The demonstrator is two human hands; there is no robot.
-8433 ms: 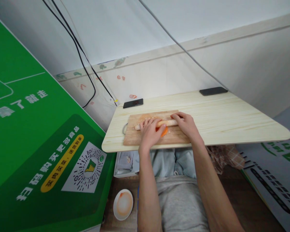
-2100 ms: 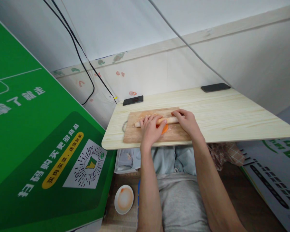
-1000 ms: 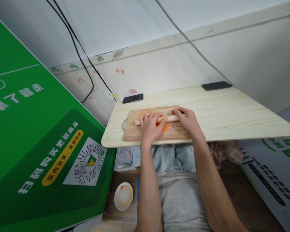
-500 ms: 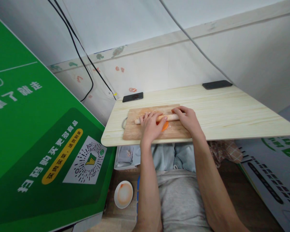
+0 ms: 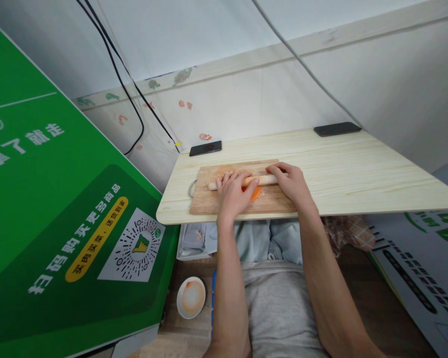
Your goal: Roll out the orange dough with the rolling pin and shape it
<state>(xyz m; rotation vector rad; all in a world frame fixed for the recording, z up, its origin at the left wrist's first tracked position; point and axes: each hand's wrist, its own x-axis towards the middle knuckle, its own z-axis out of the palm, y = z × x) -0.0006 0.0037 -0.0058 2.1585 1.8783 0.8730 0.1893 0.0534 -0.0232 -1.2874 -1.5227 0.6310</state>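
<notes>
A pale wooden rolling pin (image 5: 263, 180) lies across a wooden cutting board (image 5: 205, 205). My left hand (image 5: 234, 193) is closed over its left part, fingers over the far side and thumb stretched along the near side. On the right end, my right hand (image 5: 290, 183) grips the pin, its fingertips bent over the top. An orange, flat, dough-like piece (image 5: 255, 194) shows under the near side of the pin between my hands; the rest of it is hidden by the pin and my left hand. Orange smears and pale crumbs mark the board.
The board rests at the front edge of a light wood-grain table (image 5: 377, 174). Two dark phones, one at left (image 5: 205, 148) and one at right (image 5: 337, 129), lie along the wall. A stained white bowl (image 5: 191, 297) sits below left. A green panel (image 5: 78, 223) stands at left.
Both hands and the rolling pin keep nearly the same place on the board. The whole view has shifted very slightly.
</notes>
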